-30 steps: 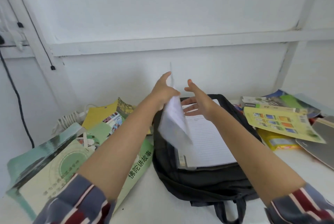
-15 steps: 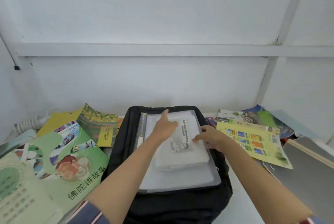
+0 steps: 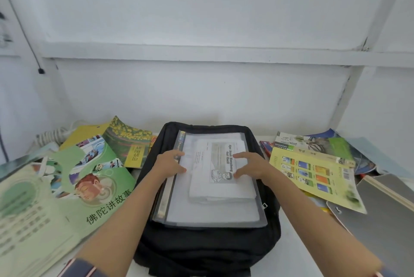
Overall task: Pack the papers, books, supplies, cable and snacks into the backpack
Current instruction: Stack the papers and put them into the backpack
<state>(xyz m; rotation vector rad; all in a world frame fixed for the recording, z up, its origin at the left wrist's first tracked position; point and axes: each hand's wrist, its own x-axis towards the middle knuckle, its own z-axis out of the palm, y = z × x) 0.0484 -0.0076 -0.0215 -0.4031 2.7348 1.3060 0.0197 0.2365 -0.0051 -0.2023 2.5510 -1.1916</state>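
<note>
**Both hands flat on the papers in the open backpack**

A white bench (image 3: pixel 295 238) runs along a white wall. In the middle of it lies a black backpack (image 3: pixel 201 252), flat on its back with the main compartment open upward.

To the left of the bag a large green picture book (image 3: pixel 67 198) lies open, overlapping a fan of yellow and green books (image 3: pixel 125 142) behind it. To the right a grey flat panel (image 3: pixel 385 220) reaches the frame edge, partly under a yellow-green booklet (image 3: pixel 313 176), which lies on a loose pile of other books (image 3: pixel 324 144).

A clear plastic folder (image 3: pixel 212 214) full of white sheets fills the bag's opening, its near edge over the bag's rim. On the folder's far half sits a smaller white paper bundle (image 3: pixel 221 191) with a printed cartoon panel facing up.

The left hand (image 3: pixel 171 163) rests on the folder's left edge, just beside the bundle. Its grip is wide, fingers spread and only lightly bent, holding nothing. The right hand (image 3: pixel 251 166) presses on the bundle with spread fingers, its grip wide too.

A white coiled cable (image 3: pixel 49 138) lies at the far left against the wall, well apart from the bag.
</note>
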